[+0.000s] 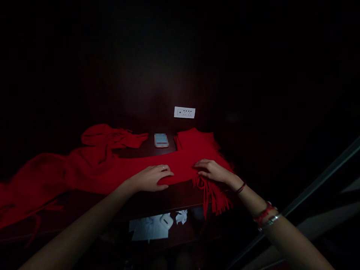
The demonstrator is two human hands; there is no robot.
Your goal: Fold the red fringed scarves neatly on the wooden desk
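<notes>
A long red scarf (112, 168) with a fringed end lies spread across a dark wooden table (168, 197). My left hand (152, 178) rests flat on the scarf near the table's front edge, fingers stretched out, a ring on one finger. My right hand (212, 170) lies on the scarf just above its fringe (218, 197), fingers extended and slightly curled. The fringe hangs over the table's edge. A folded red cloth (195, 142) sits behind my right hand.
A small white and blue object (161, 140) lies at the back of the table. A white socket plate (184, 112) is on the dark wall behind. White papers and a small white item (153, 227) lie below the table. The surroundings are very dark.
</notes>
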